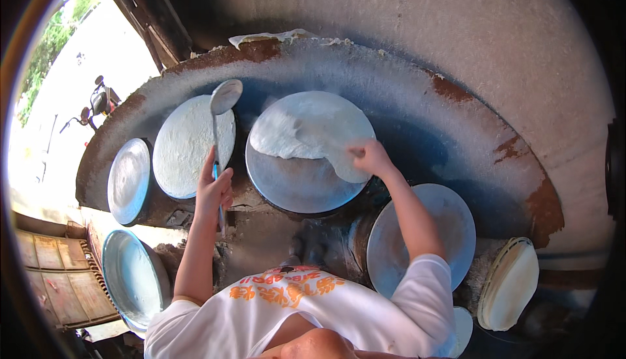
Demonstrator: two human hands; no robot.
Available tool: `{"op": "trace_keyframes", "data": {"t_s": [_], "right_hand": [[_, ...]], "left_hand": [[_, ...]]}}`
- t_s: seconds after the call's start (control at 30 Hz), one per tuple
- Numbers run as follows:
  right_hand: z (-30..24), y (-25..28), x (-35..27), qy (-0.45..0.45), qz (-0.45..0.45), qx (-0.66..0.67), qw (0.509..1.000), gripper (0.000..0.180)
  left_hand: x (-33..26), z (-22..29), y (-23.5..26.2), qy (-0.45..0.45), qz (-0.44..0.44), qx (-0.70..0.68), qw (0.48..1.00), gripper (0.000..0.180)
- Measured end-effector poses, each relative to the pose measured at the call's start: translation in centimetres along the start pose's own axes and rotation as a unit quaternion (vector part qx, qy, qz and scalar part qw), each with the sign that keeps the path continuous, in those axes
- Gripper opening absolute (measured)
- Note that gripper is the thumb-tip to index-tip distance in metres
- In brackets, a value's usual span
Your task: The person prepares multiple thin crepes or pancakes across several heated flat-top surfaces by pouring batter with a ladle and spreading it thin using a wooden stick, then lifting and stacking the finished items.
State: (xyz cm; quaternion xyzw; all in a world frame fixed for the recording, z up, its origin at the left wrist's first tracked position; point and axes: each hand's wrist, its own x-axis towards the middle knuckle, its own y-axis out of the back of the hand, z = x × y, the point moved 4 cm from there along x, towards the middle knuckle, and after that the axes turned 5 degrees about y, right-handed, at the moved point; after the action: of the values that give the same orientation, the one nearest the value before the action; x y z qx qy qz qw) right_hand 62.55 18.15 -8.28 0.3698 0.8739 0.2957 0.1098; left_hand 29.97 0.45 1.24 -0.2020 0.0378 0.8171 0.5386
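My left hand (214, 193) is closed around the handle of a long metal ladle (226, 96), held upright with its bowl above the far rim of the left griddle. A white layer of batter (186, 153) covers that griddle. My right hand (373, 158) pinches the right edge of a thin white pancake (280, 136) on the middle griddle (293, 186). The pancake lies over the far part of the plate, and a flap hangs beneath my fingers. Near the hand it is blurred, and the near part of the griddle shows bare grey.
Other bare round griddles stand at far left (128, 181) and near right (447, 248). A basin of pale batter (124, 274) is at lower left, and a stack of pale flatbreads (512, 287) at lower right. A curved, rusty-edged metal wall (391, 75) rises behind the griddles.
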Motion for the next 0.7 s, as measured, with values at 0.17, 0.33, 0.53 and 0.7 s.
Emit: {"op": "trace_keyframes", "data": {"t_s": [0.17,0.33,0.53,0.7], "right_hand": [[0.4,-1.7,4.2,0.074,0.029,-0.052,0.995,0.035],[0.8,0.3,-0.9,0.000,-0.049,0.069,0.996,0.033],[-1.2,-0.7,0.1,0.048,-0.058,0.048,0.996,0.040],[1.1,0.4,-3.9,-0.009,-0.027,0.097,0.995,0.039]], "left_hand": [[0.6,-1.2,0.4,-0.001,0.012,-0.032,0.999,0.068],[-0.8,-2.4,2.8,0.015,0.022,0.068,0.997,0.065],[-2.8,-3.2,4.1,0.049,0.015,0.125,0.991,0.065],[-5.1,-5.5,5.9,0.136,-0.033,0.181,0.974,0.065]]}}
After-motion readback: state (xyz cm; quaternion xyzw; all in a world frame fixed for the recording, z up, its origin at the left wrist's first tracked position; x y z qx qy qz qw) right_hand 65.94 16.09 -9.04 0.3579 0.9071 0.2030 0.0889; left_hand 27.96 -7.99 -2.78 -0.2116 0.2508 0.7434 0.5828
